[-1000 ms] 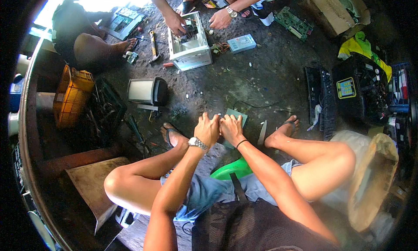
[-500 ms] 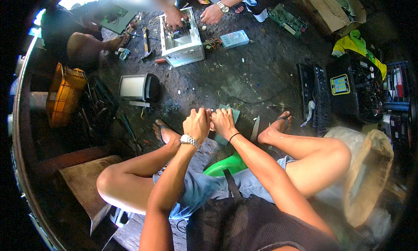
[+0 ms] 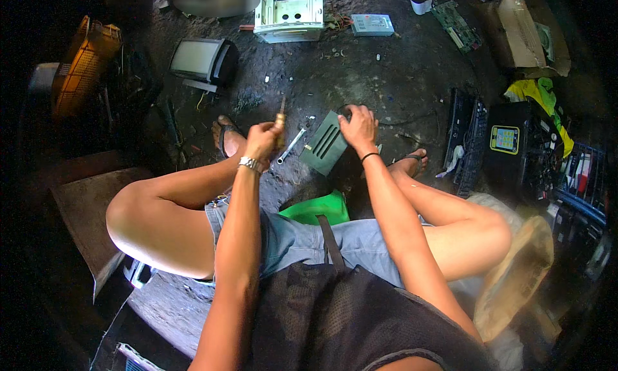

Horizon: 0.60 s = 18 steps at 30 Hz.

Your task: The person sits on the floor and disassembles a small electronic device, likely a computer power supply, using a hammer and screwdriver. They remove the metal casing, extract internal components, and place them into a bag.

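Note:
My left hand (image 3: 260, 142) is closed around the handle of a screwdriver (image 3: 280, 120), whose thin shaft points up and away from me. To its right, a flat dark green-grey metal case (image 3: 324, 153) with several long slots lies tilted between my feet. My right hand (image 3: 360, 127) grips the far right edge of this case, fingers bent over it; the fingertips are partly hidden. A silver wrench (image 3: 291, 146) lies on the ground between the screwdriver and the case.
Ahead stands an open white computer case (image 3: 288, 28) beside a power supply (image 3: 372, 25). A small monitor-like unit (image 3: 196, 58) and an orange basket (image 3: 88, 65) are at left. Keyboards (image 3: 467, 142), a black box (image 3: 508, 145) and a cardboard carton (image 3: 524, 36) stand right. A green object (image 3: 318, 208) sits between my legs.
My hands, together before, have moved apart. The screwdriver now shows in my left hand, and my right hand has come onto the slotted case. The view has tipped nearer to me.

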Motion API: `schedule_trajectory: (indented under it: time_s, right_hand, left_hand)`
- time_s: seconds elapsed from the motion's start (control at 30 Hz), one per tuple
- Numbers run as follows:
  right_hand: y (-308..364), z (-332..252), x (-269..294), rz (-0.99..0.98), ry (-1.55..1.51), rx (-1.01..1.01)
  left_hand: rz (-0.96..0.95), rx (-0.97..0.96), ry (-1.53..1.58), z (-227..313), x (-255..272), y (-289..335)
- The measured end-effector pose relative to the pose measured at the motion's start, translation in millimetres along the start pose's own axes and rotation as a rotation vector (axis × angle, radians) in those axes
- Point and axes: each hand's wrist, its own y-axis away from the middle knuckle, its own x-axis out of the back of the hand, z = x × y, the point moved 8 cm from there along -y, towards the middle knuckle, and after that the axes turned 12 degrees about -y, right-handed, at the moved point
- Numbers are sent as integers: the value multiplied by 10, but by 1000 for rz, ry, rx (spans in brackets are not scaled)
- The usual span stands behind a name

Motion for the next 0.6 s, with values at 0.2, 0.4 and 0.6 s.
schedule_trajectory:
  time_s: [0.2, 0.4, 0.6]
  right_hand:
    - [226, 1349, -273, 24, -836, -586]
    - [684, 1908, -1189, 170, -1314, -1028]
    - [689, 1438, -1326, 301, -1595, -980]
  left_hand:
    - [-324, 112, -125, -656, -883, -306]
    - [47, -330, -627, -158, -1209, -350]
    - [34, -427, -560, -146, -1292, -250]
